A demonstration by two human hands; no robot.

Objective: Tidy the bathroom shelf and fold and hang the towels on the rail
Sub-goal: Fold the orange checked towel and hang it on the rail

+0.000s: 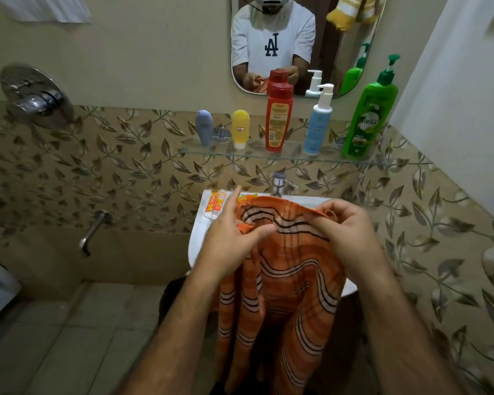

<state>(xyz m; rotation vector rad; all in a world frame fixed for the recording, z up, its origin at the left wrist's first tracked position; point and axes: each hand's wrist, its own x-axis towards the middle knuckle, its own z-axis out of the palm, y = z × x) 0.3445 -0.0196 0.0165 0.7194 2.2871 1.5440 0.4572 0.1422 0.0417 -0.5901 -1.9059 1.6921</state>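
Observation:
An orange towel with black and white stripes (291,280) hangs in front of the white sink (196,238). My right hand (345,226) pinches its top edge at the right. My left hand (234,232) holds a fold of it between thumb and fingers, index finger stretched out. Above, on the glass shelf (268,155), stand a grey-blue tube (204,128), a yellow tube (240,129), a red bottle (278,118), a blue pump bottle (318,121) and a green pump bottle (371,112).
Two orange toothpaste tubes (216,203) lie on the sink's left rim, with the tap (278,183) behind the towel. A mirror (303,38) hangs above the shelf. A wall spout (93,232) and shower control (36,95) are at left. A white cloth (49,8) hangs top left.

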